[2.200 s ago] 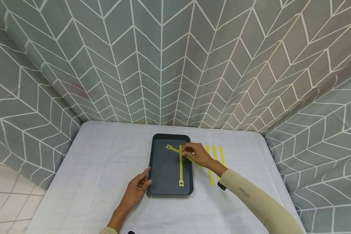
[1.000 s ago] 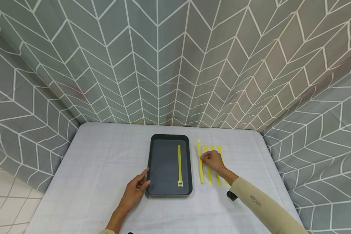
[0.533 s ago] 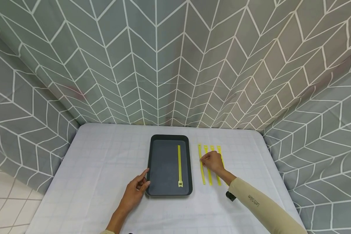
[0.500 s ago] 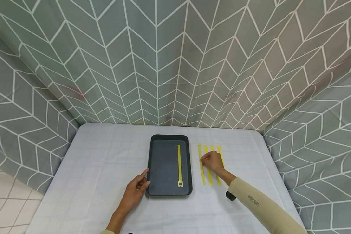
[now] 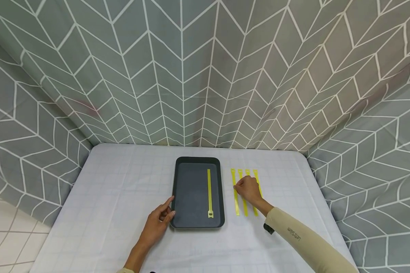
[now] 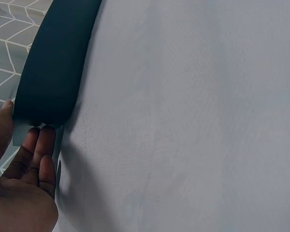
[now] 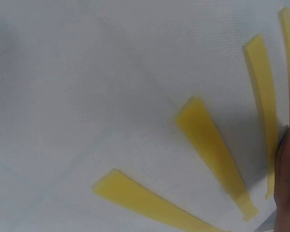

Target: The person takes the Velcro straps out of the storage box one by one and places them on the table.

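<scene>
A dark grey tray lies mid-table, with one yellow hook-and-loop cable tie lengthwise near its right side. My left hand rests at the tray's lower left edge, index finger and thumb touching its wall; the left wrist view shows fingertips against that dark wall. Right of the tray, several yellow cable ties lie roughly side by side. My right hand pinches the middle of the leftmost tie on the cloth. The hand partly covers the neighbouring ties. In the right wrist view, fingers show only at the right edge.
A white cloth covers the table. Grey curtains with white lines enclose the back and sides. A black wrist device sits below the right sleeve.
My right hand has carried a cable tie from above the tray to the tabletop on the right, where it now lies straight beside the others. My left hand has stayed at the tray.
</scene>
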Demonstrator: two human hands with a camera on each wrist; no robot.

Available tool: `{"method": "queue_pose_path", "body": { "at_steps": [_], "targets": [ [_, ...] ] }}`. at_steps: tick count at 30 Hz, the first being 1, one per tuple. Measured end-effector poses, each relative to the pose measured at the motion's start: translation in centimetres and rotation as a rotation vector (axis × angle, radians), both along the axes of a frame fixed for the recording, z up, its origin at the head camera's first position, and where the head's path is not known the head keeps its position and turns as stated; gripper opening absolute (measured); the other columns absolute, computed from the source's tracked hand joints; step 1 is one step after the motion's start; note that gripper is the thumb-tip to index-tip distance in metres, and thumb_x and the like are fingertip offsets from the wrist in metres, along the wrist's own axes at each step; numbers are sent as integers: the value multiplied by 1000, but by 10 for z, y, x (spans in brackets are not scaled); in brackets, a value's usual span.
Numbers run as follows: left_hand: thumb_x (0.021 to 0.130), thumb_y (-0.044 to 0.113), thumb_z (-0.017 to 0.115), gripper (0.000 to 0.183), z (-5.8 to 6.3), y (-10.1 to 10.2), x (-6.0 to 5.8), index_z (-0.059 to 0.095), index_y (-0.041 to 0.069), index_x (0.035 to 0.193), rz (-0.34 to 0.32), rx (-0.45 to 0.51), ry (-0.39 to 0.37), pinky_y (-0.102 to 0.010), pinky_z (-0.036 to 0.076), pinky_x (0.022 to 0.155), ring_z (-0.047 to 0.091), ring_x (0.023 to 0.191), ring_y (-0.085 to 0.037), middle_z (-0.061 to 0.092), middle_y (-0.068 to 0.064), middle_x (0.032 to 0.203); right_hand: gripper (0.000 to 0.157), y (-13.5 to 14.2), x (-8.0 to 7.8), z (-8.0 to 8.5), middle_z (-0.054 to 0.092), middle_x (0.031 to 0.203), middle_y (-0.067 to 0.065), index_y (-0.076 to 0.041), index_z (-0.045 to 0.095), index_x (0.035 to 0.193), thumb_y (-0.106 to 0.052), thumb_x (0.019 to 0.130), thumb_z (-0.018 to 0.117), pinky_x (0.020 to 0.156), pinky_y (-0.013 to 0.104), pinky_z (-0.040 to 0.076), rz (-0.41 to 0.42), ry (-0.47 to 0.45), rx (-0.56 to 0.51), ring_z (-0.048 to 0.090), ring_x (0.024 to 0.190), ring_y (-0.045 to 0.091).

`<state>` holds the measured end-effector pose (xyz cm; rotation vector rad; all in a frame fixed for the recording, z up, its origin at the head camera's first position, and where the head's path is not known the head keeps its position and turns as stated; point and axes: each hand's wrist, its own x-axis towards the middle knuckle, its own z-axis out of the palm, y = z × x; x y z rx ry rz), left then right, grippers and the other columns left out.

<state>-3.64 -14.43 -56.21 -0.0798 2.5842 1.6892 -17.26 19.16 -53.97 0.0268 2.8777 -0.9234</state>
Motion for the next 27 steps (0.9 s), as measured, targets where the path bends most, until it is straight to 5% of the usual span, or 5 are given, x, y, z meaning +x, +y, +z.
{"method": "queue_pose_path", "body": {
  "at_steps": [17,27],
  "targets": [
    [95,9,68,53,0,0,0,53,7,145,-10,23,31,-22,44,66,47,70,-5,55,0,88,15,0,-3,14,72,72,7,1,77,82,-13,84,79,56,28,52,57,-6,70,62,59,14],
    [94,7,69,54,1,-1,0,53,6,145,-8,21,23,-22,44,66,46,70,-5,54,1,86,9,-8,-8,18,75,81,10,-2,73,87,-7,84,79,63,32,55,154,50,-9,72,73,20]
  ]
}}
